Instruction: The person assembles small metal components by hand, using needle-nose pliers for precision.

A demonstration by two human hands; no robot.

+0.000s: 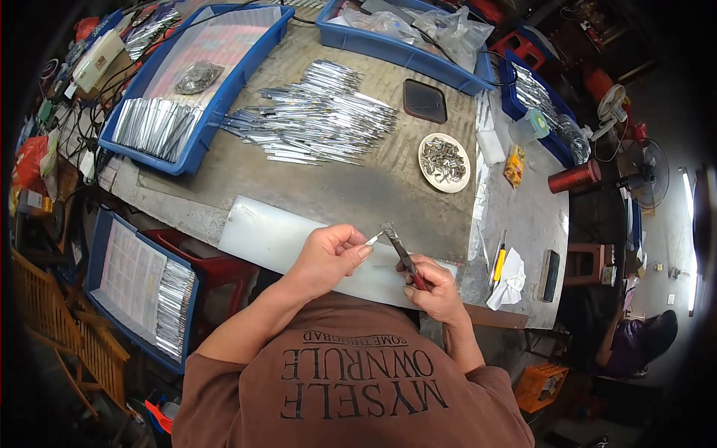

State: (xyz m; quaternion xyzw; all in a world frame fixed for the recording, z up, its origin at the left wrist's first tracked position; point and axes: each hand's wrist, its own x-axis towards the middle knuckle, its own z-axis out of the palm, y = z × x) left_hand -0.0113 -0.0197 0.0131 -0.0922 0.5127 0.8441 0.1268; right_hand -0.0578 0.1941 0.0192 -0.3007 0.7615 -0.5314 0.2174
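My left hand (328, 257) is closed in a pinch on a small silvery metal piece (373, 240). Gripped in my right hand (439, 290) is a dark flat metal tool (402, 252) with a red handle, pointing up and away from me. Its far end, with small metallic bits about it, comes close to the pinched piece; whether they touch I cannot tell. Both hands are above a pale board (272, 233) at the near table edge. Beyond them lies a heap of slender silvery metal strips (321, 116). A cream plate (450, 189) holds many small metal pieces.
Blue trays (216, 119) with metal strips stand at far left and lower left. Another blue tray (403, 50) contains plastic bags. A black-topped shallow box (425, 101) sits near the plate. On the right are a yellow-handled tool (499, 264), white cloth (509, 280) and red cylinder (573, 177).
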